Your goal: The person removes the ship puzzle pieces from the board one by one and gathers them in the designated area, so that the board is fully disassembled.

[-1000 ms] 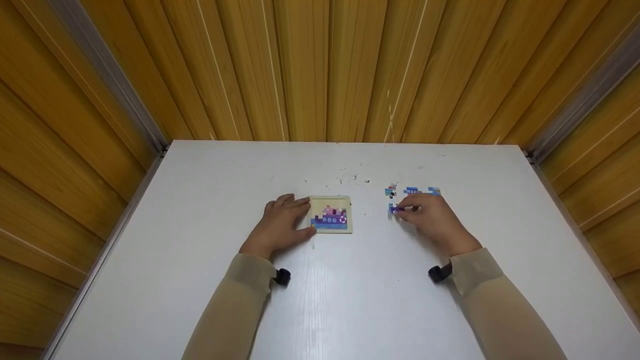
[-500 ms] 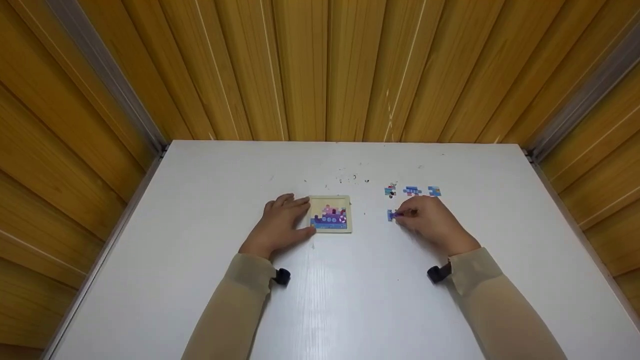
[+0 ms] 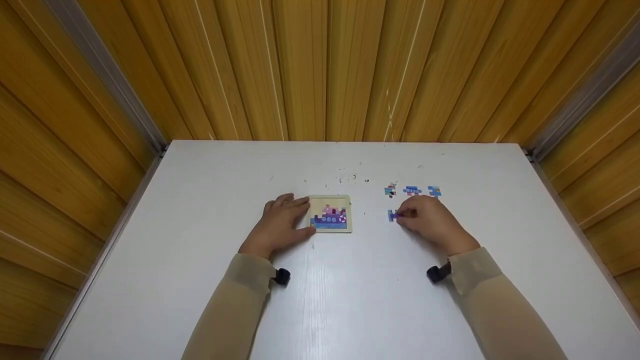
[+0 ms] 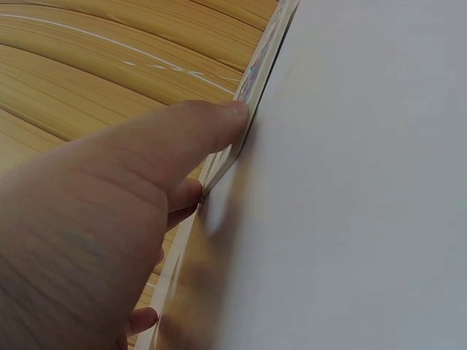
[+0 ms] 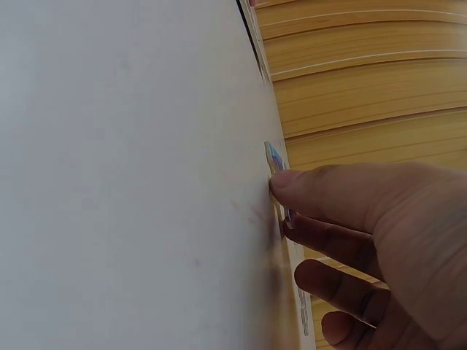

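Observation:
My left hand (image 3: 277, 225) rests against the left side of a small pale puzzle frame (image 3: 349, 215), its thumb at the lower left corner and its index finger at the upper left one. Inside the frame sits a partly filled picture of a purple and pink ship (image 3: 330, 219) on blue. Between thumb and index finger, my right hand (image 3: 432, 222) pinches a blue and purple puzzle piece (image 3: 391, 215) at the table surface. The right wrist view shows that puzzle piece (image 5: 273, 157) partly hidden by the thumb. The right hand's other fingers hang loosely curled.
Three loose puzzle pieces lie in a row beyond the right hand: a multicoloured piece (image 3: 390, 190), a blue one (image 3: 412, 190) and another blue one (image 3: 434, 191). Dark specks mark the white table (image 3: 340, 290). Wood-patterned walls (image 3: 320, 70) stand around it.
My right hand has drawn the pinched piece slightly toward me, away from the row of loose pieces, which now shows fully; the piece has then shifted barely. The left hand and frame stay put.

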`<state>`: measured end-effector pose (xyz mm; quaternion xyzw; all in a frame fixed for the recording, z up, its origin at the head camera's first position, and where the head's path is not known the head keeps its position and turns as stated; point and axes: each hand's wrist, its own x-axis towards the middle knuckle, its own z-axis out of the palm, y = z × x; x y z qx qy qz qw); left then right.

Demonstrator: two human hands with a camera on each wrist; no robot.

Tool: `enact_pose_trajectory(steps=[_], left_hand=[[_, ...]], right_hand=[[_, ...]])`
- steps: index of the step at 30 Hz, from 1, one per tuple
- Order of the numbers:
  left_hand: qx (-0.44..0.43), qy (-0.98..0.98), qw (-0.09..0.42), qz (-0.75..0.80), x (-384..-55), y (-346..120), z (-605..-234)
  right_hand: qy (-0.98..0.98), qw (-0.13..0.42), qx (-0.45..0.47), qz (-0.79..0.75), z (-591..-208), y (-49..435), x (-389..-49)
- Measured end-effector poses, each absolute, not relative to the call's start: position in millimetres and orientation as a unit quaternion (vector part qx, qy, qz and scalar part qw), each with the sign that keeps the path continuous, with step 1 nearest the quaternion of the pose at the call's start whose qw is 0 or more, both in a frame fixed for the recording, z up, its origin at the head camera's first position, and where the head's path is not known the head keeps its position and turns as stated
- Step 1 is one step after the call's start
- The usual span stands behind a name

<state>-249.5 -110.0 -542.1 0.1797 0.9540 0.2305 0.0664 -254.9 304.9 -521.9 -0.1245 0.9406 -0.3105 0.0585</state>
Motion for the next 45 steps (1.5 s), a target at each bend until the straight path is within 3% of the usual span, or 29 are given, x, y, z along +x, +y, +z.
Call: enact_pose_trajectory(steps=[45], left_hand=[[0.171,0.956,0.072,0.228,-250.3,-109.7,-543.7]], right_hand=[[0.940,0.063,-0.117,-0.315,-524.4,306.5,-257.2]])
